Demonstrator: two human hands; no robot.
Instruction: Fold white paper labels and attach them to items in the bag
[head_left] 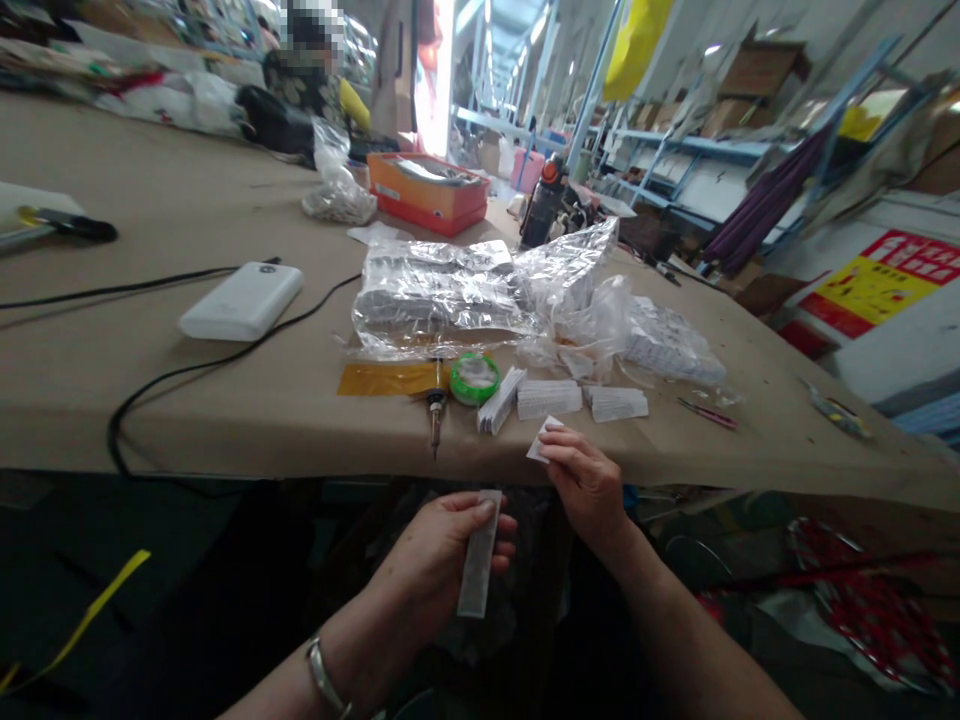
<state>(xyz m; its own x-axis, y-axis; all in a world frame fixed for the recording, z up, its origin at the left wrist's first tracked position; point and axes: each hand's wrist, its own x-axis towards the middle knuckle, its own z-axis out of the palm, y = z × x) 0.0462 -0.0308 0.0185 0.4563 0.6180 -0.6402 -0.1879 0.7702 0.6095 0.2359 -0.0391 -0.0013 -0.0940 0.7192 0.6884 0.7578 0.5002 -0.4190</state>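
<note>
My left hand (442,548) is closed around a long narrow clear strip or small bag (478,553), held upright below the table edge. My right hand (586,480) pinches a small white label (541,440) at the table's front edge. Just beyond it lie three small stacks of white labels (549,398) on the brown table (187,400). A soldering iron (436,400) lies pointing toward me, beside a green round tin (475,378) and a strip of amber tape (386,379).
Crumpled clear plastic bags (480,290) with packed goods lie behind the labels. A white power bank (241,299) with black cables sits at left. An orange box (427,192), a dark bottle (544,200) and another person (307,70) are at the far end. Pink tweezers (708,413) lie right.
</note>
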